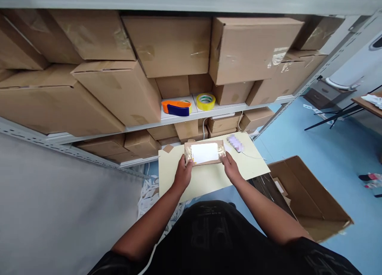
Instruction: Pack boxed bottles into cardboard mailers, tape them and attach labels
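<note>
While I look down between my forearms, my left hand (182, 174) and right hand (232, 169) are both clamped on a small cardboard parcel (205, 152), one at each end, thumbs at its near corners. The parcel is in front of me, over the far part of the cream worktop (193, 188); whether its underside touches that surface I cannot tell. A white label (210, 149) covers most of its upper face, and shiny tape wraps both ends.

Just beyond my left hand, a flat scrap of cardboard (168, 148) lies near the worktop's far left corner. Past my right hand there is a pixelated item (235, 142) — too blurred to name — with a pale cable (253, 156) running near it.

On the shelf (221, 112) ahead sit a roll of yellow tape (205, 101) and, to its left, an orange and blue tape dispenser (176, 107), with cardboard boxes (171, 46) stacked around them. To my right, a large open carton (310, 187) stands beside the worktop; white paper scraps (147, 197) litter the floor to my left.
</note>
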`<state>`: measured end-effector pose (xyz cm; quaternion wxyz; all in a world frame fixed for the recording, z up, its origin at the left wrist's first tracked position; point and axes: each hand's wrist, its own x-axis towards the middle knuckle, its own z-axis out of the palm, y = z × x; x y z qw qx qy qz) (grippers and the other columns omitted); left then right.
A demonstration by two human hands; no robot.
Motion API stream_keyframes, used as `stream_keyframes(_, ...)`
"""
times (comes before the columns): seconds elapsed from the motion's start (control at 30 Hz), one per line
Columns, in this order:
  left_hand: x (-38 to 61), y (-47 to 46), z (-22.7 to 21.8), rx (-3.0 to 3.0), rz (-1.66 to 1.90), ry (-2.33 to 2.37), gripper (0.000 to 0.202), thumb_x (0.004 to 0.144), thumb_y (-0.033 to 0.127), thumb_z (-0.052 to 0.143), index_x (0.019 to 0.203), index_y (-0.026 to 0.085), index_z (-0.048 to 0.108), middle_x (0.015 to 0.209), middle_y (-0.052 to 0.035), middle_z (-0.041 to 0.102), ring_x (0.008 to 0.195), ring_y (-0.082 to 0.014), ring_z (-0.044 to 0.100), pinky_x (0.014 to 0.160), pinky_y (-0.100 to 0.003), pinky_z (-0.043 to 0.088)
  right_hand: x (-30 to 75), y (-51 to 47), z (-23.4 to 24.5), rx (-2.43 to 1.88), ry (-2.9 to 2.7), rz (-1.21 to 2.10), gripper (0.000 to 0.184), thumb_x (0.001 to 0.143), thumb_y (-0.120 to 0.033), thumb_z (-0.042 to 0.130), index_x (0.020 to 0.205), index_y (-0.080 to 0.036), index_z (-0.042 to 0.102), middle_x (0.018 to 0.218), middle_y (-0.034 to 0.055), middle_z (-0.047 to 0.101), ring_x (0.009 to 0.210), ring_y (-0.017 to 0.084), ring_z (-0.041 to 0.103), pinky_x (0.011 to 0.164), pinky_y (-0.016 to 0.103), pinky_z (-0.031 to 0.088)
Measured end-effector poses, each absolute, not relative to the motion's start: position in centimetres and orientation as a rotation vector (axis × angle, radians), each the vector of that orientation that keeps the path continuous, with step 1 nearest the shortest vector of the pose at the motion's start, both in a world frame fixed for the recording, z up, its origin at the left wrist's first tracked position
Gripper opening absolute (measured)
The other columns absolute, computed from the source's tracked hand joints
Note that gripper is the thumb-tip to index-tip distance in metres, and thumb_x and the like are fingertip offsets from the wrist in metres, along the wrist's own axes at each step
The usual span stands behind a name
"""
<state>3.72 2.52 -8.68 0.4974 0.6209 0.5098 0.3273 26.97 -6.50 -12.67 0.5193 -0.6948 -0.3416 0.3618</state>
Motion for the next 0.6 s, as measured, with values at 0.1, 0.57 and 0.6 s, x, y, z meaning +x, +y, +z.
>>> stream_keyframes(0.1,8.0,1.8,-7.0,1.524,0.796,1.253,0.055,0.099,0.047,0.049,0.149,0.023,0.049,0.145,-0.008,0.061,0.14,-0.0308,0.049,0.119,-0.044,0.037,30.7,-7.4,-10.4,-1.672,-0.81,0.839,0.066,0.094,-0.069,0.05,0.149,-0.032,0.055,0.15,0.0021,0.059,0.14,0.032,0.051,0.12,0.05,0.038)
stream_keyframes(0.57,31.2,-0.5,-2.9,1.645,0.726,0.995,0.054,0.104,0.051,0.043,0.152,0.027,0.047,0.151,-0.0042,0.057,0.14,-0.0263,0.051,0.118,-0.038,0.038,51.5,-13.9,-7.4,-1.634,-0.639,0.641,0.066,0.095,-0.068,0.048,0.146,-0.028,0.057,0.143,0.0035,0.064,0.13,0.03,0.058,0.112,0.048,0.046)
stream_keyframes(0.6,32.7,-0.3,-2.9,1.669,0.697,0.956,0.054,0.104,0.051,0.043,0.152,0.027,0.046,0.151,-0.0042,0.057,0.14,-0.0262,0.051,0.118,-0.039,0.038,52.5,-14.4,-7.5,-1.641,-0.607,0.612,0.065,0.095,-0.068,0.048,0.145,-0.028,0.058,0.143,0.0035,0.064,0.13,0.03,0.058,0.112,0.048,0.046)
